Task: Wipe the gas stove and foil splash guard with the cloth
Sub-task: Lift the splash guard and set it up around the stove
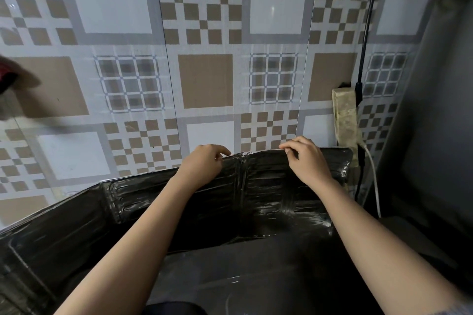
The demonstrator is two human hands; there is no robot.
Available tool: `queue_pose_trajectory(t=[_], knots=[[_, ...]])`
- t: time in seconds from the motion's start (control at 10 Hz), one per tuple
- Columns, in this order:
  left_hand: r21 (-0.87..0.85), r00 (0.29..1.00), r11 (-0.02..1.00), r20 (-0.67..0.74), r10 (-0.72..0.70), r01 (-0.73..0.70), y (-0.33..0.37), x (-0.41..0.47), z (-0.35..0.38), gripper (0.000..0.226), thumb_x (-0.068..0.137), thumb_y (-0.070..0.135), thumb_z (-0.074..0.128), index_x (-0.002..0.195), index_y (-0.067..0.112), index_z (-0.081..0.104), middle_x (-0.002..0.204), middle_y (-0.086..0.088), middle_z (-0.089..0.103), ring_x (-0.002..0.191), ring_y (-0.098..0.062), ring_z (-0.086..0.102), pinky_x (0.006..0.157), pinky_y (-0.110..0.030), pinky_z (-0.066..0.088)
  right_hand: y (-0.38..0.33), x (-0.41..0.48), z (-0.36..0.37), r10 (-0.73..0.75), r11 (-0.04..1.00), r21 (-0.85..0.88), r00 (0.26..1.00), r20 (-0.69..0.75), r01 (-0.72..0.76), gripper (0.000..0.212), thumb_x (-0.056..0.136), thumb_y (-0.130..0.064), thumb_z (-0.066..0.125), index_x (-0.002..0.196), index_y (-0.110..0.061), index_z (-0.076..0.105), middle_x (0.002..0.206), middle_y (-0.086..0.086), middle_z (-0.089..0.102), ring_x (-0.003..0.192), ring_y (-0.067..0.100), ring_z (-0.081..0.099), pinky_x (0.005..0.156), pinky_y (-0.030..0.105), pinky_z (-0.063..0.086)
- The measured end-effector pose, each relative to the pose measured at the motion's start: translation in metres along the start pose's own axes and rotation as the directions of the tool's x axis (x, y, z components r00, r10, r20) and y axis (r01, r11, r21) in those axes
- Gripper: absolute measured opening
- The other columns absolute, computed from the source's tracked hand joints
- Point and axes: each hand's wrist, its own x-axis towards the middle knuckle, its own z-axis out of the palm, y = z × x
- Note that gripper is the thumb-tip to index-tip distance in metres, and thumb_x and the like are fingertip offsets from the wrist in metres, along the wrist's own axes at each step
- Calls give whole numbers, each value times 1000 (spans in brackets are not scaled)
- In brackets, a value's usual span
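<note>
Patterned tiled wall [204,79] behind a dark, soiled foil splash guard [268,192].
The guard's top edge is pinched by the left hand [204,163] and right hand [307,158]. A grimy power strip [346,117] with cords is mounted just right.

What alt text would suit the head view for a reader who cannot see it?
Both hands, left hand and right hand, pinch the top edge of a dark foil splash guard standing against a checked tile wall. No cloth is visible.
</note>
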Motion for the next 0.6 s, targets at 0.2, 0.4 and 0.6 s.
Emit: queue_pose_trajectory(t=[0.2, 0.4, 0.6], knots=[[7, 999, 999, 28, -35, 35, 1, -3, -4, 37, 88, 14, 44, 121, 19, 59, 122, -6, 62, 111, -22, 57, 97, -39, 47, -9, -2, -8, 46, 999, -23, 996, 71, -45, 24, 92, -13, 49, 110, -17, 65, 108, 1, 60, 105, 19, 52, 90, 34, 45], [84, 999, 995, 10, -48, 47, 4, -9, -17, 40, 91, 23, 49, 130, 18, 50, 139, -5, 49, 125, -23, 47, 101, -37, 40, -27, 0, -18, 78, 997, -30, 987, 139, -74, 29, 94, -17, 48, 121, -20, 58, 122, 2, 57, 112, 20, 52, 93, 36, 47], [130, 999, 991, -26, -25, 28, 12, -25, -42, 47, 91, 25, 49, 137, 13, 42, 144, -6, 43, 130, -24, 42, 106, -39, 36, -55, -4, -33, 114, 993, -39, 977, 180, -109, 38, 94, -22, 45, 132, -22, 47, 132, 0, 50, 121, 21, 46, 100, 39, 42]])
